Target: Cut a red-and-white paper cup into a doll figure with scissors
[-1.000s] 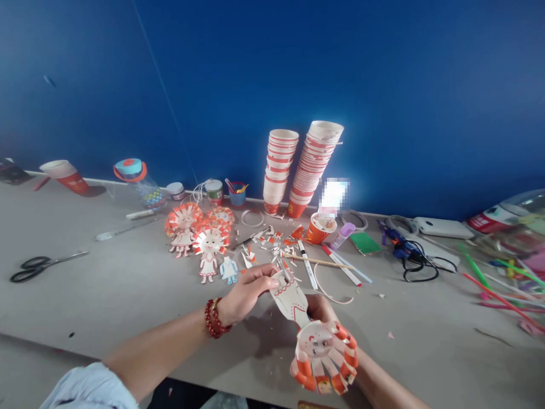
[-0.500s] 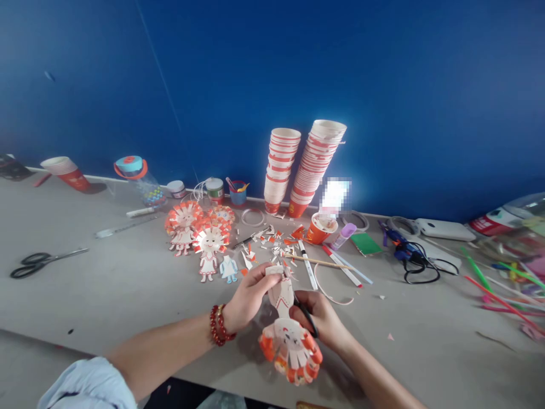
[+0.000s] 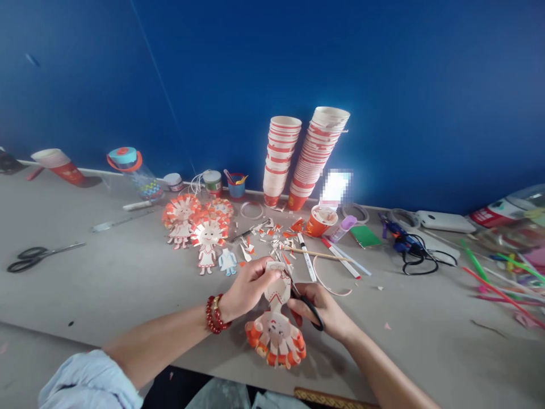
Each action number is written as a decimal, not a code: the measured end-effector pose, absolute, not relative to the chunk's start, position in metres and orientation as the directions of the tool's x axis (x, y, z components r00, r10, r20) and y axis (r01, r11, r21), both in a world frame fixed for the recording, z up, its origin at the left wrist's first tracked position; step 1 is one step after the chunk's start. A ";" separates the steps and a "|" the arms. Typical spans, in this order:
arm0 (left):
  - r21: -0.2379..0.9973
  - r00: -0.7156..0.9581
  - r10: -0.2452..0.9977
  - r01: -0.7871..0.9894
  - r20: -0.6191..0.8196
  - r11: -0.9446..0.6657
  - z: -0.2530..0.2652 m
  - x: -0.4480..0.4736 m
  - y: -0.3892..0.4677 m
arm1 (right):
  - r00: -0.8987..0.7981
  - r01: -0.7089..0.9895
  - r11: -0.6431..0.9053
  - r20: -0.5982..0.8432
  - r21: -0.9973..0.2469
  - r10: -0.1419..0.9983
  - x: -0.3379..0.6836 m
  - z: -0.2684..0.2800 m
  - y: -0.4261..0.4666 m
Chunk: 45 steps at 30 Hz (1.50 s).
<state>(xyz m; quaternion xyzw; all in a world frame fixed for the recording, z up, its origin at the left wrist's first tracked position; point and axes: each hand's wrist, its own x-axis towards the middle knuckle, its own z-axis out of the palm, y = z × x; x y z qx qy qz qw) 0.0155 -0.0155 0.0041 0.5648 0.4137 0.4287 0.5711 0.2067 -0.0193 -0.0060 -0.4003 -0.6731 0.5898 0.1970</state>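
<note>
My left hand [image 3: 251, 284] pinches the foot end of a paper doll [image 3: 277, 289], which is upside down, its head with curled orange-and-white strips hanging toward me. In my right hand [image 3: 319, 309] are black-handled scissors [image 3: 314, 313], fingers closed round the handles. Their blades lie along the doll's right edge, near its drawn legs; the tips are partly hidden by the paper. Beyond my left hand lie finished-looking paper dolls [image 3: 209, 233] with fringed orange heads and a small blue-edged paper dress figure [image 3: 227, 261]. Paper scraps [image 3: 268, 233] are scattered past the blades.
Two tall paper cup stacks [image 3: 283, 162] lean by the blue wall. Markers [image 3: 307, 258] and a wooden stick [image 3: 317, 254] lie ahead. A glue gun [image 3: 404, 241] with cord sits right, near coloured straws [image 3: 502, 284]. Other scissors [image 3: 32, 258] lie far left.
The doll's head has swung left and its body hangs straighter. The scissors have turned slightly, with the handle further right. The whole view has shifted a little.
</note>
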 end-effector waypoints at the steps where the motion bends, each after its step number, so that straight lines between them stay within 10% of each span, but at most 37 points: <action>1: 1.000 0.314 0.949 -0.026 0.017 -0.010 0.005 0.016 -0.016 | -0.605 0.305 -0.007 -0.199 -0.952 0.771 0.207 -0.006 -0.019; 45: 0.996 0.347 0.937 -0.084 0.035 -0.007 0.001 0.021 -0.021 | -0.604 0.219 -0.062 -0.185 -0.974 0.775 0.206 -0.017 -0.023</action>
